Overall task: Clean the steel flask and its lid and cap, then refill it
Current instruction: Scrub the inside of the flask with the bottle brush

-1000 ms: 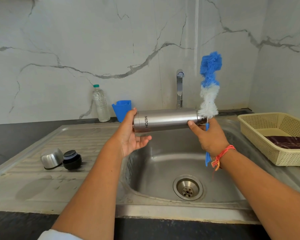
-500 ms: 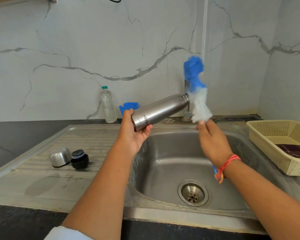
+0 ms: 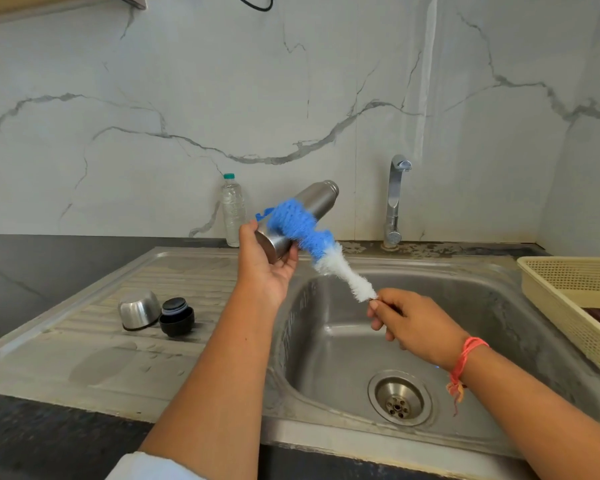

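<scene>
**Brush across tilted flask**

Gripped at the base by left hand [image 3: 267,268], fingers curled round: steel flask [image 3: 317,199], mouth tilted toward 1 o'clock, above sink [image 3: 499,306]. Pinched by right hand [image 3: 413,327]: bottle brush [image 3: 312,237], blue head against flask. At sink's 9 o'clock, side by side: steel cap [image 3: 138,310], black lid [image 3: 176,317].

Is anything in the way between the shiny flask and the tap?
Nothing visible. The flask, gripped at its base by the left hand, has only bare wall showing between its mouth and the tap. The brush crosses its lower body.
</scene>
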Available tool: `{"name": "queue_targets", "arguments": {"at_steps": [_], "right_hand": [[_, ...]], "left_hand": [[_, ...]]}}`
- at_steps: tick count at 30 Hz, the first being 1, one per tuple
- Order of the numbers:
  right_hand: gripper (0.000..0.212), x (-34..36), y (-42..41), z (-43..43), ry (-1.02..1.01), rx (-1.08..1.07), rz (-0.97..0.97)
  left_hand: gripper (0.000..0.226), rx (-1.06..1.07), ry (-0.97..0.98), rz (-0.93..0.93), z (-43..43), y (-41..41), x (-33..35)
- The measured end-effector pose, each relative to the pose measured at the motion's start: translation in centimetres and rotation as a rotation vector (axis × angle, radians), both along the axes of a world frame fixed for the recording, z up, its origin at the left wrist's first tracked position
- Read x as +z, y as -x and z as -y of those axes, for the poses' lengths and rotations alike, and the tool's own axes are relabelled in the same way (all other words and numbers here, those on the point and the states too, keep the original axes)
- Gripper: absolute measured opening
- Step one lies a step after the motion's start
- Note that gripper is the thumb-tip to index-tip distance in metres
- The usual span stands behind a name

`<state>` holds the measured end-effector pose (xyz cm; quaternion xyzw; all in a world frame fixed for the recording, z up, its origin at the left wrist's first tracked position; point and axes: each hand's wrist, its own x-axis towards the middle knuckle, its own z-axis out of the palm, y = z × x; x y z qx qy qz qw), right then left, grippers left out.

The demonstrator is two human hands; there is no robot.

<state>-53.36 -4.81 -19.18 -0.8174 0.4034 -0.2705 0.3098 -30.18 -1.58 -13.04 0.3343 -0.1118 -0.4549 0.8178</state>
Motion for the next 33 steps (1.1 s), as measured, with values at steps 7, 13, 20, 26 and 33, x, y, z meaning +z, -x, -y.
{"name": "queue_targets", "arguments": {"at_steps": [7, 13, 20, 26, 33], "right_hand": [[0.016, 0.0, 0.0, 0.0, 0.020, 0.028, 0.021], [0.026, -0.5, 0.3, 0.6, 0.034, 0.001, -0.045], [0.023, -0.4, -0.9, 0.7, 0.037, -0.010, -0.025], [0.023, -0.9, 0.4, 1.4, 0.014, 0.002, -0.053], [0.024, -0.5, 0.3, 1.2, -0.026, -0.002, 0.008]], "left_hand": [[0.028, -0.012, 0.032, 0.043, 0.0, 0.7, 0.4], [0.024, 0.013, 0.048, 0.021, 0.0, 0.6, 0.2], [0.023, -0.023, 0.083, 0.036, 0.3, 1.4, 0.0], [0.022, -0.030, 0.077, 0.081, 0.4, 1.1, -0.1], [0.024, -0.017, 0.068, 0.180, 0.5, 0.9, -0.4]]}}
